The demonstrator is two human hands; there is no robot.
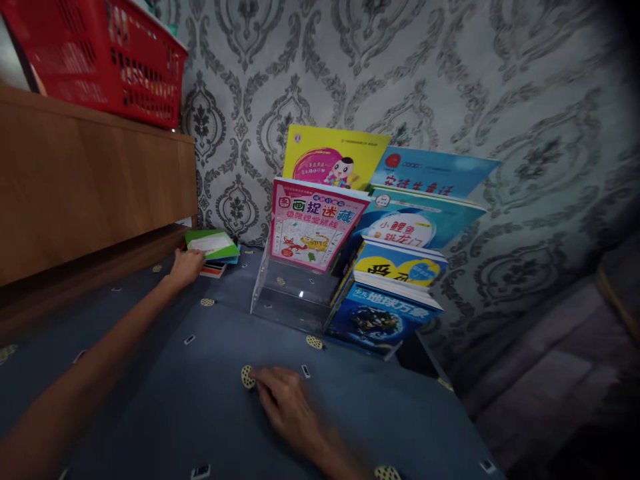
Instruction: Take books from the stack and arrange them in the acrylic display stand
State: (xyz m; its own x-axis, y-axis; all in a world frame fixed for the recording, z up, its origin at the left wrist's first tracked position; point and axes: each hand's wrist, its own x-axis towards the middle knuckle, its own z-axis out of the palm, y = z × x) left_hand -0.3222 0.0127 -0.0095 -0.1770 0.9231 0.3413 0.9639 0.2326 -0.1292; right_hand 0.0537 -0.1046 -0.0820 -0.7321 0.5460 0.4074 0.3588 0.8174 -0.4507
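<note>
My left hand reaches to a small stack of thin books at the foot of the wooden cabinet. Its fingers are closed at the near left corner of the top green book; how many books lie in the grip is hidden. A blue edge and a red-and-white edge show lower in the stack. My right hand rests on the dark blue patterned cloth, holding nothing, with fingers loosely bent and the thumb apart. Beyond it stands a clear acrylic book rack. A pink picture book leans in its left side.
In the rack are also a yellow book, a blue storybook, a teal book and a dark blue earth book. The wooden cabinet at left carries a red basket. Patterned wallpaper covers the wall behind.
</note>
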